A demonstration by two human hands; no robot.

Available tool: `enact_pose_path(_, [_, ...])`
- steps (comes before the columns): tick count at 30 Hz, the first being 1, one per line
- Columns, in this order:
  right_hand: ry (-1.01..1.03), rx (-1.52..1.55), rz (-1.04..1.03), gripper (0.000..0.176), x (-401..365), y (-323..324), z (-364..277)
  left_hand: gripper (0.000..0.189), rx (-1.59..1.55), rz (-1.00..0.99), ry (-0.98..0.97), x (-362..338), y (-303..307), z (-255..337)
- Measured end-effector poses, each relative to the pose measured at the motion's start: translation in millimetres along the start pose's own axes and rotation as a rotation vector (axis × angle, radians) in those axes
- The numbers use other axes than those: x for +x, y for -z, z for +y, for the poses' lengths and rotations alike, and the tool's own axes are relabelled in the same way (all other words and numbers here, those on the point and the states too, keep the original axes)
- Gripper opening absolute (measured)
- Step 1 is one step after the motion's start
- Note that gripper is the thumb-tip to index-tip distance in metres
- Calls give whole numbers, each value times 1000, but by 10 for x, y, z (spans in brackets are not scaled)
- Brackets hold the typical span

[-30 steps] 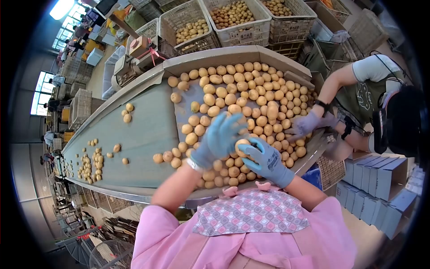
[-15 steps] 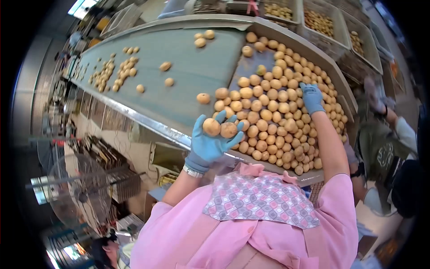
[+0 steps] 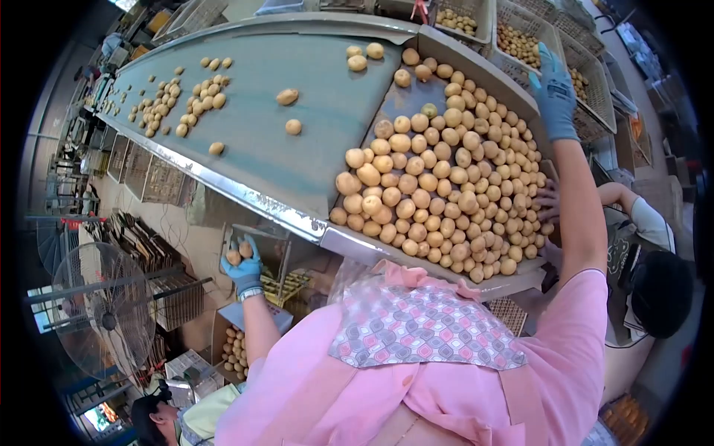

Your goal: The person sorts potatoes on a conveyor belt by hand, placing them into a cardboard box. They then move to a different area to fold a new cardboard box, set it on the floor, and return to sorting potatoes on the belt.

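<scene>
My left hand [image 3: 242, 270], in a blue glove, is held low beside the conveyor, below its metal edge, and grips two small potatoes [image 3: 239, 253]. My right hand [image 3: 554, 89], also blue-gloved, is stretched far out over the top right rim of the sorting table, fingers apart and nothing in it. Between them lies a dense heap of yellow potatoes [image 3: 439, 178] on the table's right part. A box with potatoes [image 3: 236, 351] sits on the floor under my left hand.
The green conveyor belt [image 3: 297, 82] carries scattered potatoes leftwards. White crates of potatoes [image 3: 520, 41] stand beyond the table. Another person's gloved hand [image 3: 549, 199] rests at the heap's right edge. A floor fan [image 3: 104, 312] stands at left, and another person [image 3: 160, 416] below.
My left hand dropped from the table's edge down beside the conveyor, still holding the two potatoes. My right hand moved from the heap out to the far rim.
</scene>
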State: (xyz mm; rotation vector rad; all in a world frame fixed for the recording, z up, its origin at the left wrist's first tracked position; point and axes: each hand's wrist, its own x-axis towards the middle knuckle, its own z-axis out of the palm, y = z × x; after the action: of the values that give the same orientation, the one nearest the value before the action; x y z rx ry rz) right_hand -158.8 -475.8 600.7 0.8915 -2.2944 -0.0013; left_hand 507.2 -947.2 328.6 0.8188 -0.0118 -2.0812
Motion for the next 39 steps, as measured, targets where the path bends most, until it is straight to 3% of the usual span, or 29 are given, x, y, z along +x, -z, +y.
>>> enact_pose_path(2, [-62, 102, -322, 27, 271, 98, -302, 60, -114, 325, -70, 374, 475, 82])
enact_pose_path(4, [273, 578, -213, 27, 8, -764, -649, 63, 207, 559, -32, 261, 519, -124])
enact_pose_path(5, [178, 508, -516, 30, -101, -379, -1032, 65, 278, 577, 31, 174, 476, -240])
enact_pose_path(7, [279, 575, -563, 32, -436, -1001, -1351, 70, 414, 597, 148, 95, 367, -416])
enact_pose_path(10, [98, 460, -623, 33, -467, -961, -1610, 66, 654, 503, -124, 73, -26, -579])
enact_pose_path(13, [274, 416, -636, 28, -316, -818, -1540, 59, 882, 247, -574, 119, -390, -435])
enact_pose_path(14, [529, 337, -192, 16, -340, -618, -1398, 57, 960, 193, -670, 24, -670, -446])
enact_pose_path(15, [583, 322, -78, 10, -210, -540, -1238, 55, 1029, 134, -764, -201, -1088, -541])
enact_pose_path(16, [179, 340, -339, 9, 35, -409, -1066, 53, 1092, 78, -859, -406, -1420, -677])
enact_pose_path(17, [195, 269, 22, 13, 60, -643, -547, 53, 1192, -9, -923, -516, -1625, -808])
enact_pose_path(19, [67, 89, 205, 25, 317, -277, 228, 51, 1415, -195, -1051, -711, -1965, -1012])
enact_pose_path(21, [63, -225, 268, 33, 291, -94, 429, 48, 1418, -447, -793, -915, -2298, -1435])
enact_pose_path(23, [104, -1, 146, 38, 128, -5, 175, 47, 1648, -873, -627, -1233, -2666, -1927])
enact_pose_path(25, [222, 227, -27, 33, -497, 50, -603, 46, 2009, -1548, -644, -1451, -2936, -2281])
enact_pose_path(26, [223, 434, -276, 24, -691, 439, -1084, 48, 2059, -1718, -622, -1496, -2950, -2398])
enact_pose_path(27, [393, 559, -450, 17, -1028, 535, -1384, 51, 2097, -1890, -598, -1528, -2953, -2507])
enact_pose_path(29, [642, 960, -441, 19, -1658, 779, -1790, 57, 2130, -2156, -547, -1391, -3044, -2668])
enact_pose_path(30, [594, 1044, -306, 20, -1986, 865, -1879, 61, 2134, -2249, -516, -1188, -3130, -2699])
enact_pose_path(32, [391, 1052, -217, 23, -2260, 1085, -1866, 67, 2184, -2330, -700, -901, -3301, -2733])
enact_pose_path(35, [-118, 719, -444, 34, -2799, 1305, -1499, 61, 2195, -1969, -1014, -517, -3541, -2597])
enact_pose_path(36, [-414, 637, -146, 39, -3139, 1359, -1362, 58, 2221, -1866, -1164, -462, -3582, -2556])
enact_pose_path(37, [-863, 676, 15, 39, -3282, 1481, -1269, 55, 2228, -1761, -1310, -434, -3569, -2505])
enact_pose_path(38, [-1107, 593, 129, 41, -3575, 1506, -1102, 52, 2225, -1647, -1451, -471, -3566, -2479])
enact_pose_path(39, [-1341, 507, 250, 44, -3944, 1439, -931, 50, 2136, -1653, -1311, -606, -3551, -2496])
